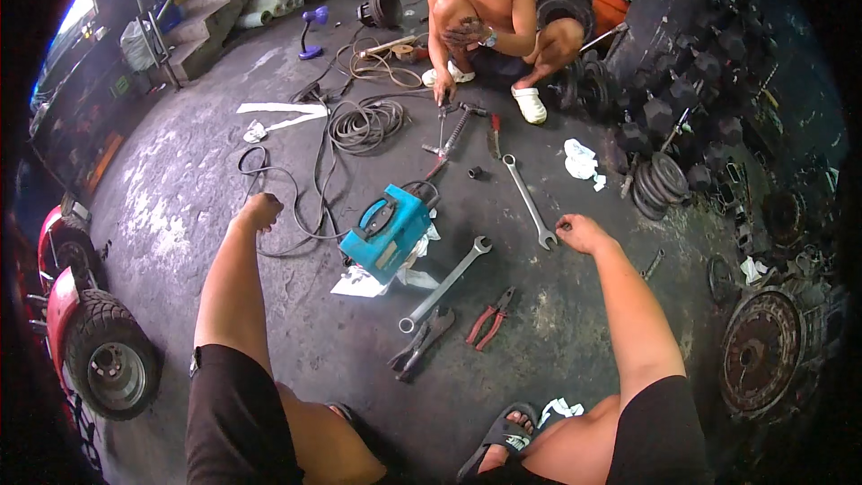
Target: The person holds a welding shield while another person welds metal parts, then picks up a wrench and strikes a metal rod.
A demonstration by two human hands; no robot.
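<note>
My left hand [261, 212] hangs above the floor with its fingers curled in, left of the blue machine [388, 232], near a dark hose. Loosely closed, my right hand [584, 233] is beside the open jaw of a long combination wrench [528, 199]; I cannot tell if they touch. Neither hand shows anything held. A second combination wrench [446, 284] lies between my arms, above an adjustable wrench [422, 344] and red-handled pliers [491, 319]. Across from me, a squatting person [489, 9] in a red cap holds a thin tool upright beside a coil-spring part [458, 130].
Coiled hoses [368, 126] spread over the floor ahead. At the left stands a small vehicle's wheel [112, 359]. Greasy metal parts [660, 184] pile up along the right, with a rusty disc [759, 355]. Stairs [206, 18] rise at the back left, near a purple fan [312, 31].
</note>
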